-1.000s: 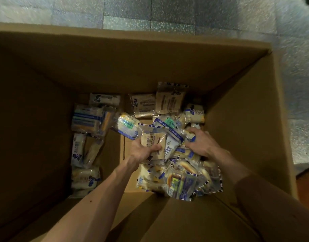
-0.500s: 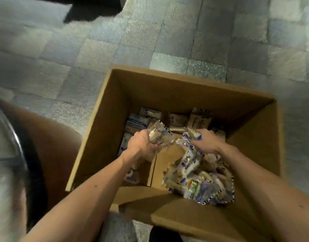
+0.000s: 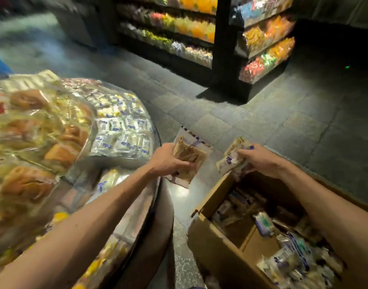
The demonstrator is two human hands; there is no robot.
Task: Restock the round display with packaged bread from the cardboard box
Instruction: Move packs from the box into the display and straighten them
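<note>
Between the round display (image 3: pixel 154 247) and the cardboard box (image 3: pixel 216 257), the left hand (image 3: pixel 170 161) holds a brown bread packet (image 3: pixel 190 156), fingers curled round it. Over the box's far corner, the right hand (image 3: pixel 260 161) clutches a pale packet (image 3: pixel 229 162). Loose packets (image 3: pixel 293 257) lie inside the box.

One head-worn wide-angle view, looking forward and down, blurred; close above the round display (image 3: pixel 141 215) at left and the open cardboard box (image 3: pixel 216 257) at lower right, shelves (image 3: pixel 222 49) well ahead
</note>
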